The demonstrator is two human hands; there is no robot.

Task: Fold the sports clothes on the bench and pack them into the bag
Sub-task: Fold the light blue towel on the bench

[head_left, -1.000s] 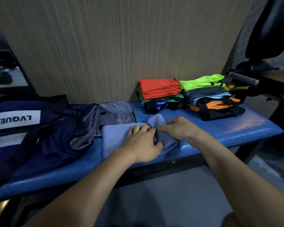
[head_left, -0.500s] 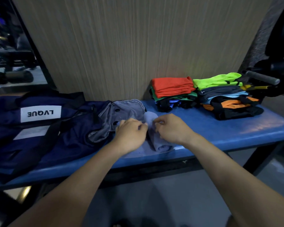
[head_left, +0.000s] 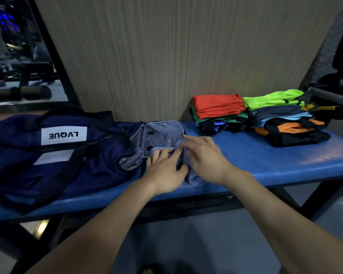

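Note:
A pale blue garment (head_left: 194,179) lies rolled into a narrow bundle on the blue bench (head_left: 275,161), right beside the bag's mouth. My left hand (head_left: 164,169) lies on its left part with fingers stretched over the cloth. My right hand (head_left: 204,157) presses on it from the right with fingers spread. Most of the garment is hidden under both hands. The navy bag (head_left: 48,155) with a white LVQUE label lies flat at the left, its grey lining flap (head_left: 162,133) turned out just behind my hands.
Two stacks of folded clothes stand at the back right: one topped with an orange-red piece (head_left: 218,104), one topped with a neon green piece (head_left: 273,97). A wood-grain wall runs behind the bench. Gym equipment with a grey handle (head_left: 329,95) sits at the far right.
The pale blue garment has been rolled from a wide flat piece into a narrow bundle. Both hands have moved left with it, closer to the bag's grey flap, and their fingers have straightened.

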